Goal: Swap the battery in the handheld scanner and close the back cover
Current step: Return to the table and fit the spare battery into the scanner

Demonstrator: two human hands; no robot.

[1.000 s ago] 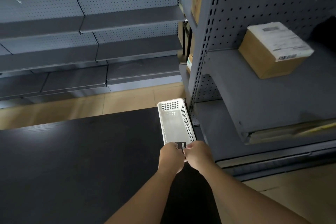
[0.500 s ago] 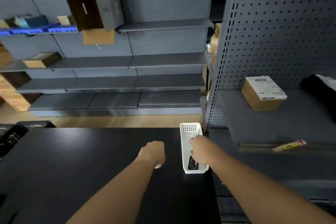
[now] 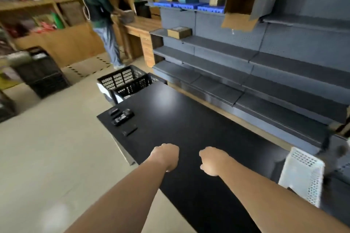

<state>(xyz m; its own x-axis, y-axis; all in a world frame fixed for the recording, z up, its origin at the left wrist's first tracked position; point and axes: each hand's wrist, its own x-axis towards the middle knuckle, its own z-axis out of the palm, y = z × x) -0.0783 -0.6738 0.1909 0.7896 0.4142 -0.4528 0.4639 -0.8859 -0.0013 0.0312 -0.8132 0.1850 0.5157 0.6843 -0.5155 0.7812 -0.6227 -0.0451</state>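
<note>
On the far left end of the black table (image 3: 189, 128) lies the black handheld scanner (image 3: 122, 117). A small flat black piece (image 3: 113, 112) sits just beyond it, and another flat black piece (image 3: 130, 130) lies nearer to me. My left hand (image 3: 166, 156) and my right hand (image 3: 213, 161) hover over the table's near part, fingers curled, with nothing visible in them. Both hands are well short of the scanner. A white perforated basket (image 3: 301, 174) stands at the table's right end; its inside is hidden from here.
Grey metal shelving (image 3: 265, 73) runs along the far side of the table. A black crate (image 3: 125, 83) sits on the floor past the table's left end. A person (image 3: 100, 22) stands at wooden shelves in the back left.
My view has swung left from the white basket toward the scanner end of the table. My right hand has left the basket, and both hands now hang over the table with fingers curled.
</note>
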